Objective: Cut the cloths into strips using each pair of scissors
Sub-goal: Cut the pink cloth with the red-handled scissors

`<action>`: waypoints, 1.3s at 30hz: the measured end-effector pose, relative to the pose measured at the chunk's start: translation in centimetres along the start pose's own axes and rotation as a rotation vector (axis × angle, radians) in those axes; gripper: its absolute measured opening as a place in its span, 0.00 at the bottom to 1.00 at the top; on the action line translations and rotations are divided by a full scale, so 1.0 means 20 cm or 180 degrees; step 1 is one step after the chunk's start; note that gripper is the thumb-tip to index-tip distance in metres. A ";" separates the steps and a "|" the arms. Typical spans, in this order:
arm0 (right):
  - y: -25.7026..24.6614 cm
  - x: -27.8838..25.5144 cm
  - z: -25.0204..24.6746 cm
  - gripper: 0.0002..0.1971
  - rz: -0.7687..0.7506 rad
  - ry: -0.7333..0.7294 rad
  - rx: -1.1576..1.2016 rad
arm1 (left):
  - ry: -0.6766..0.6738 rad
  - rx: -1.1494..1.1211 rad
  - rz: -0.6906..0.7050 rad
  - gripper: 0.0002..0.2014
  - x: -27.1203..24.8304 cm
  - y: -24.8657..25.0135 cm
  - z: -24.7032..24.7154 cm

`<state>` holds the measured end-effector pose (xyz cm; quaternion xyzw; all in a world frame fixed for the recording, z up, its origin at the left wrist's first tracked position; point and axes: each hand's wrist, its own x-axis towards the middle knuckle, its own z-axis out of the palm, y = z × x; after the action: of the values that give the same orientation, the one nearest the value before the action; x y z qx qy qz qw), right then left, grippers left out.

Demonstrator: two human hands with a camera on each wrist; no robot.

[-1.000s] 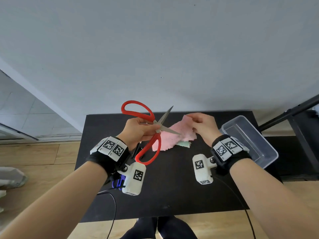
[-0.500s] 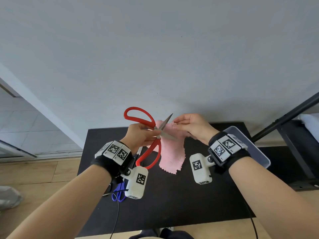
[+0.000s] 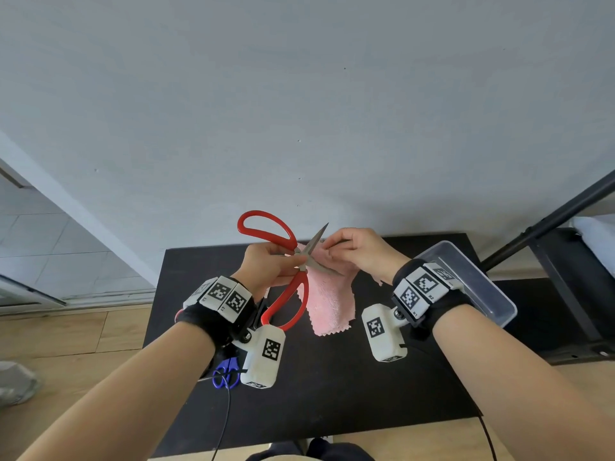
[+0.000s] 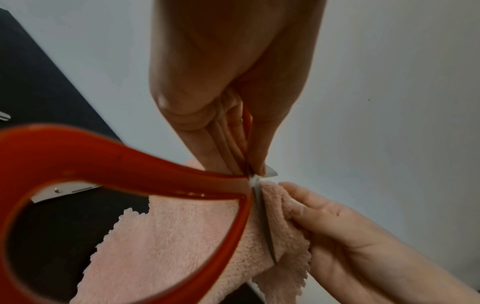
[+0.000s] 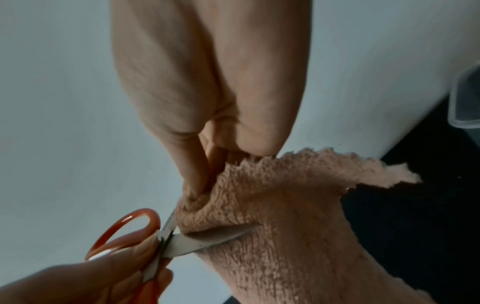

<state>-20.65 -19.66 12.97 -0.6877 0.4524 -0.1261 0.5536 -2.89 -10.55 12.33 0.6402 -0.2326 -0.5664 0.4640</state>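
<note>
Left hand (image 3: 271, 266) grips one pair of red-handled scissors (image 3: 289, 284) near the pivot, fingers curled round the handle necks, blades spread apart; one loop sticks up toward the wall, the other hangs down toward the near edge of the table (image 3: 332, 394). In the left wrist view the left hand (image 4: 228, 86) closes on the scissors (image 4: 145, 181) right at the pivot. Right hand (image 3: 357, 252) pinches the top edge of one pink cloth (image 3: 329, 301), fingers curled on it, holding it up off the table over the far-middle area; the cloth hangs down with a jagged lower edge. The lower blade lies against the cloth just under the pinch, the upper blade points up past the fingers. Right wrist view: right hand (image 5: 207, 92) pinches the fuzzy pink cloth (image 5: 285, 226), scissors (image 5: 166, 240) open with one blade pressed into the fabric fold. A second pair, blue-handled scissors (image 3: 226, 375), lies near the table's left edge toward the near side, partly hidden by the left wrist camera. One clear plastic box (image 3: 479, 281) sits at the right edge of the table, behind the right wrist. Count: two scissors, one cloth seen, one box. Something metal lies on the table by the left edge in the left wrist view, cannot tell what.
</note>
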 end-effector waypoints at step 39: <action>0.02 -0.05 -0.02 0.11 0.0063 -0.0531 -0.0874 | -0.0091 0.0164 0.0056 0.13 0.00 -0.02 -0.02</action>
<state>-21.67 -19.12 12.98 -0.7605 0.4247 -0.0001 0.4912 -2.59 -10.24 11.93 0.6417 -0.2594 -0.5651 0.4490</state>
